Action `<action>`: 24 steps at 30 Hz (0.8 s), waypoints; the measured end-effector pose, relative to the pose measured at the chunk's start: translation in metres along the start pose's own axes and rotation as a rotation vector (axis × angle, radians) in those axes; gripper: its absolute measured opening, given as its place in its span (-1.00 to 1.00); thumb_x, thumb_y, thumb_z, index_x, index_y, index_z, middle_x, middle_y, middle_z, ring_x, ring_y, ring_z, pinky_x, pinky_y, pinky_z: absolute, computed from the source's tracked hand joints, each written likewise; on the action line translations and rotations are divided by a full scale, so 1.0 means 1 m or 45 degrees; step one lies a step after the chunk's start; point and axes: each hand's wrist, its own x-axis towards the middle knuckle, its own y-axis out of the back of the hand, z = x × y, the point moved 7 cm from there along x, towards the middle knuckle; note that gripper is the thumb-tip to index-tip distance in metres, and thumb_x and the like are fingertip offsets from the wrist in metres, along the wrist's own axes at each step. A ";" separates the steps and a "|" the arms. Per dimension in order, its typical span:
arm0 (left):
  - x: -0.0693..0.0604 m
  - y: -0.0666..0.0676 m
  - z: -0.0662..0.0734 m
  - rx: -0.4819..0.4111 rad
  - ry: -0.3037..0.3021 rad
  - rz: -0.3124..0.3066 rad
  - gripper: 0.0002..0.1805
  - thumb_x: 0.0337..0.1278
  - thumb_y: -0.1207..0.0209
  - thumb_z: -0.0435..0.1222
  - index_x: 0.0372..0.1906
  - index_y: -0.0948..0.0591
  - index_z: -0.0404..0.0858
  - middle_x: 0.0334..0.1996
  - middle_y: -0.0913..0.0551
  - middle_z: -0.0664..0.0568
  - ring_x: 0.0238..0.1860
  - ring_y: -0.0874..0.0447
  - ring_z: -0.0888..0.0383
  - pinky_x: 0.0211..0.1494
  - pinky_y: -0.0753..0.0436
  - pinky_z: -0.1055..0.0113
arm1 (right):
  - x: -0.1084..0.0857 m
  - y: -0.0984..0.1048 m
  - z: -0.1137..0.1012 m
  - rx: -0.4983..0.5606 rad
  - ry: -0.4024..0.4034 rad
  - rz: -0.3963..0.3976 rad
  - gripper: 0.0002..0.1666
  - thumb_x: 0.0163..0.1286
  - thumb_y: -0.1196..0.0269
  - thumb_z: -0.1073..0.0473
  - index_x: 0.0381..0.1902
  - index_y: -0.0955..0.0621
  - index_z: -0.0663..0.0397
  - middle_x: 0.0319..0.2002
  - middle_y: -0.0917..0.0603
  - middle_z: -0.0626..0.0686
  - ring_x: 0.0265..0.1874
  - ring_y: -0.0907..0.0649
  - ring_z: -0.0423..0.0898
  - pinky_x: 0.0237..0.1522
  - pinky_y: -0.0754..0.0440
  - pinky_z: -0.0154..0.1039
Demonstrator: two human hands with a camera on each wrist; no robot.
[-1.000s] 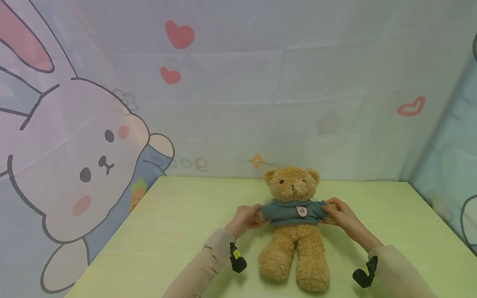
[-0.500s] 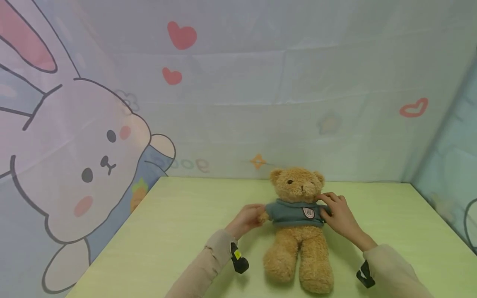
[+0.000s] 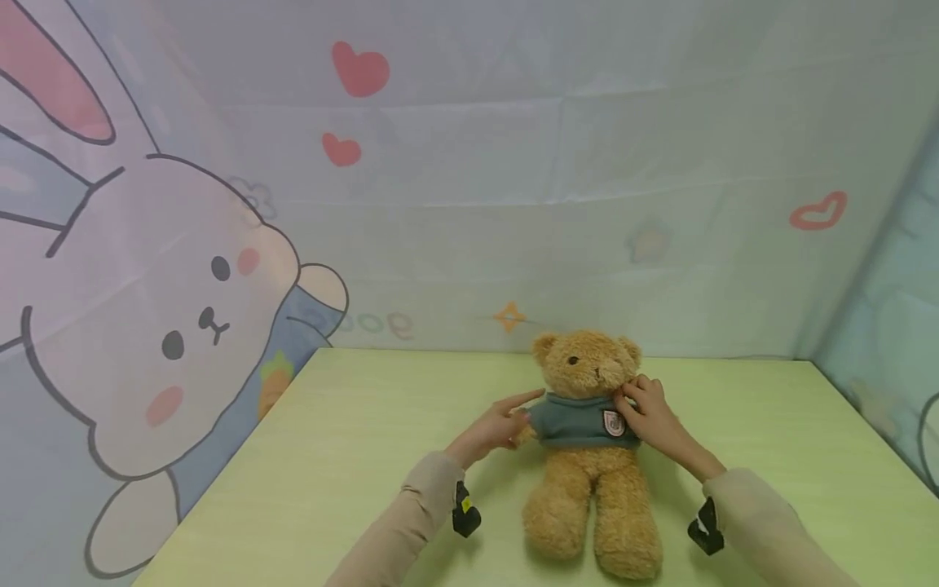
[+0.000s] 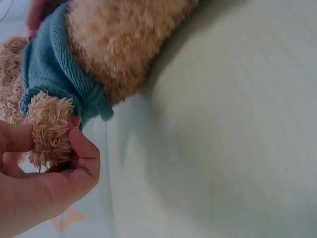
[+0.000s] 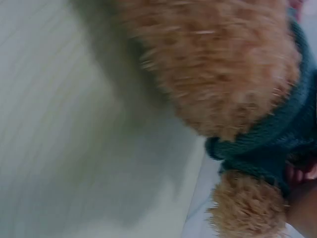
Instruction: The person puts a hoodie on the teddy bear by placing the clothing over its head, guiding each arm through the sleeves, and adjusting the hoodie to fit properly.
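Observation:
A tan teddy bear [image 3: 587,481] in a teal knitted sweater [image 3: 575,422] with a shield-shaped badge [image 3: 614,422] sits upright on the table, facing me. My left hand [image 3: 491,428] holds the bear's arm on the left side, its index finger stretched toward the shoulder. In the left wrist view, thumb and fingers close round the furry paw [image 4: 51,129] below the cuff. My right hand [image 3: 655,417] pinches the sweater near the collar, just under the bear's chin. In the right wrist view the other paw [image 5: 247,206] hangs free beside that hand, whose fingertips are mostly hidden.
The pale green table [image 3: 352,456] reaches back to a fabric backdrop [image 3: 469,244] printed with hearts and a large rabbit [image 3: 176,310]. Another printed cloth [image 3: 898,310] hangs at the right side. Black camera mounts [image 3: 465,509] sit at the wrists.
The right hand has left the bear's paw and moved inward and up to the sweater's collar. The left index finger has straightened. The bear appears slightly further right.

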 end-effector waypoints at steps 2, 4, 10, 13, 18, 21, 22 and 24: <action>-0.001 0.000 0.003 0.111 -0.035 -0.025 -0.51 0.32 0.16 -0.29 0.29 -0.23 0.17 0.31 -0.18 -0.17 -0.76 -0.06 0.25 -0.59 -0.23 0.21 | 0.002 -0.001 0.006 0.148 -0.187 -0.114 -0.67 0.35 0.08 0.31 -0.64 -0.37 0.16 -0.55 -0.19 -0.01 -0.49 -0.08 -0.16 -0.38 0.03 -0.21; -0.002 0.000 0.005 0.177 -0.052 -0.048 -0.51 0.33 0.17 -0.31 0.28 -0.23 0.18 0.31 -0.19 -0.17 -0.79 0.02 0.24 -0.63 -0.19 0.18 | 0.002 -0.001 0.010 0.251 -0.345 -0.226 -0.62 0.39 0.11 0.22 -0.66 -0.33 0.19 -0.51 -0.25 0.04 -0.47 -0.16 -0.10 -0.37 -0.05 -0.18; -0.003 0.001 0.001 0.276 0.034 -0.140 -0.49 0.33 0.17 -0.29 0.28 -0.20 0.26 0.35 -0.15 0.00 -0.77 -0.06 0.20 -0.63 -0.31 0.26 | -0.003 0.003 0.016 0.349 -0.429 -0.338 -0.64 0.39 0.05 0.07 -0.32 -0.54 0.25 -0.06 -0.50 0.28 -0.06 -0.46 0.18 -0.14 -0.45 0.00; -0.004 0.001 -0.002 0.298 0.079 -0.166 -0.49 0.33 0.18 -0.27 0.29 -0.16 0.28 0.35 -0.14 0.04 -0.76 -0.10 0.18 -0.59 -0.39 0.24 | -0.007 0.005 0.018 0.336 -0.345 -0.311 -0.70 0.38 0.02 0.14 -0.10 -0.52 0.22 0.03 -0.47 0.31 0.01 -0.45 0.25 -0.05 -0.46 0.07; -0.003 0.002 0.005 0.472 0.047 -0.080 -0.49 0.33 0.21 -0.33 0.31 -0.18 0.15 0.24 -0.30 -0.09 -0.69 -0.22 0.14 -0.56 -0.38 0.25 | -0.011 0.010 0.002 -0.102 0.021 -0.072 -0.76 0.12 -0.24 0.33 -0.22 -0.50 0.12 -0.17 -0.52 0.20 -0.38 -0.49 -0.01 -0.37 -0.46 -0.18; -0.008 -0.004 0.022 0.924 -0.154 0.045 -0.50 0.24 0.10 -0.38 0.26 -0.26 0.01 0.15 -0.34 -0.16 -0.35 -0.44 0.03 -0.38 -0.45 0.25 | -0.022 0.012 -0.015 -0.334 0.245 0.092 -0.69 -0.08 -0.36 0.36 -0.36 -0.51 0.04 -0.33 -0.49 0.04 -0.48 -0.32 -0.18 -0.44 -0.27 -0.28; -0.010 -0.009 0.029 1.125 -0.260 0.092 -0.53 0.19 0.04 -0.37 0.21 -0.31 -0.03 0.11 -0.36 -0.16 -0.22 -0.44 0.00 -0.29 -0.47 0.25 | -0.026 0.011 -0.019 -0.367 0.291 0.103 -0.68 -0.11 -0.37 0.35 -0.39 -0.51 0.00 -0.37 -0.48 -0.03 -0.44 -0.30 -0.21 -0.41 -0.24 -0.29; -0.018 -0.022 0.041 1.506 -0.510 0.172 -0.61 0.12 -0.03 -0.35 0.08 -0.39 -0.07 0.02 -0.37 -0.12 -0.03 -0.36 -0.01 -0.17 -0.45 0.25 | -0.033 0.008 -0.026 -0.385 0.354 0.081 -0.66 -0.15 -0.38 0.33 -0.42 -0.50 -0.06 -0.44 -0.46 -0.13 -0.43 -0.30 -0.27 -0.40 -0.22 -0.33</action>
